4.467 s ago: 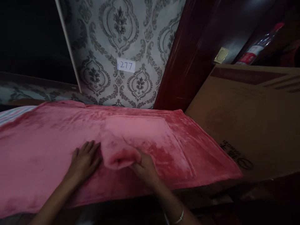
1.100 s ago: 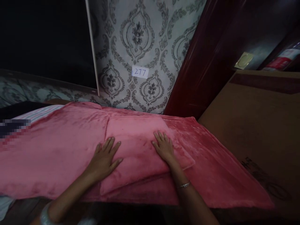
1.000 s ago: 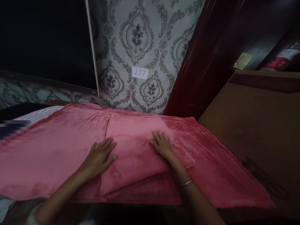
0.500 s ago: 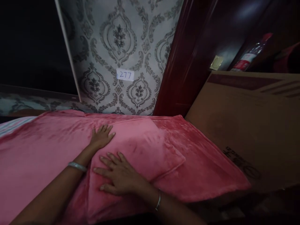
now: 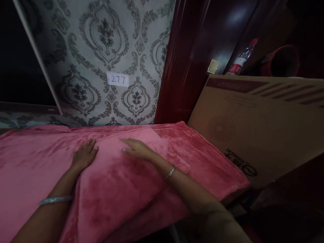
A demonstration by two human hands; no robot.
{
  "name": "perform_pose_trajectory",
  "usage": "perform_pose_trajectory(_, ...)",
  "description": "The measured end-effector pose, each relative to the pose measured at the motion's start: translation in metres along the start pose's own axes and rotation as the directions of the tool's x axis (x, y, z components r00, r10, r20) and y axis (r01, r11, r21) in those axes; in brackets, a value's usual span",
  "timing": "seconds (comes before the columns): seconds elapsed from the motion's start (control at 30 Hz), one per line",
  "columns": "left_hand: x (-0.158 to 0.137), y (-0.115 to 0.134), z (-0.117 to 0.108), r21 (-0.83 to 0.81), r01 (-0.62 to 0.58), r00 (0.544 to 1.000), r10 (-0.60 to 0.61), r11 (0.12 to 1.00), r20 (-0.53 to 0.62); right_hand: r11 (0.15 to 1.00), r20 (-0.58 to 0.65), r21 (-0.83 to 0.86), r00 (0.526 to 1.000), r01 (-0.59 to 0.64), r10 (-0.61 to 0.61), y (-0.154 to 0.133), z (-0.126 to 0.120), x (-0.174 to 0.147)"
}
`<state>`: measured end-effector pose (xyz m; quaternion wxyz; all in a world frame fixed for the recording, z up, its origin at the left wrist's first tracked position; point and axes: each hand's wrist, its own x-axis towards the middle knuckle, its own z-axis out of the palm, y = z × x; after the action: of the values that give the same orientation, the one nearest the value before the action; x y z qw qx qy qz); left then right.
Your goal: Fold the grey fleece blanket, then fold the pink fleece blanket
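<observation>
A pink plush blanket (image 5: 108,192) lies spread over a flat surface, with one part folded over on top of the rest. My left hand (image 5: 84,155) rests on it beside the left edge of the folded part, palm down, fingers stretched and close together. On the upper area of the fold is my right hand (image 5: 135,148), its fingers extended and slightly blurred; whether it presses on the cloth or hovers just above I cannot tell. Neither hand grips anything. A pale bangle circles my left wrist, a thin silver one my right.
A large cardboard box (image 5: 227,135) stands at the right, touching or close to the blanket's edge. Behind its top edge are a plastic bottle (image 5: 239,62) and a red round container (image 5: 283,62). A dark screen (image 5: 22,67) is at the left, before patterned wallpaper bearing a "277" label (image 5: 117,79).
My right hand has moved up and away across the fold, and its fingers are less spread. My left hand has shifted slightly toward the fold's left edge. The view has turned right.
</observation>
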<state>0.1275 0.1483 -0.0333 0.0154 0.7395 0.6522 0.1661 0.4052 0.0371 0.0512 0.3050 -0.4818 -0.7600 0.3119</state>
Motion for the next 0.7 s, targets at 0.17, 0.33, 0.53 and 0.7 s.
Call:
perform_pose_trajectory(0.17,-0.008,0.009,-0.009,-0.045,0.069,0.997,-0.067,0.997,0.048,0.943,-0.079,-0.332,0.997,-0.031,0.005,0.04,0.008,0.018)
perform_pose_trajectory(0.33,-0.007,0.031,-0.041,0.0,0.159,0.985,-0.159,0.987,0.064,0.84,-0.036,-0.542,0.999,0.007,-0.032,0.058,0.025,0.011)
perform_pose_trajectory(0.53,0.034,0.119,-0.058,0.024,-0.023,0.998,0.022,0.999,0.056,0.86,-0.063,-0.509,0.997,0.009,-0.048,0.059,0.021,0.012)
perform_pose_trajectory(0.7,0.029,0.149,-0.014,0.026,0.002,0.999,-0.003,1.0,0.052,0.925,-0.103,-0.375,0.994,-0.064,0.027,0.066,-0.002,0.032)
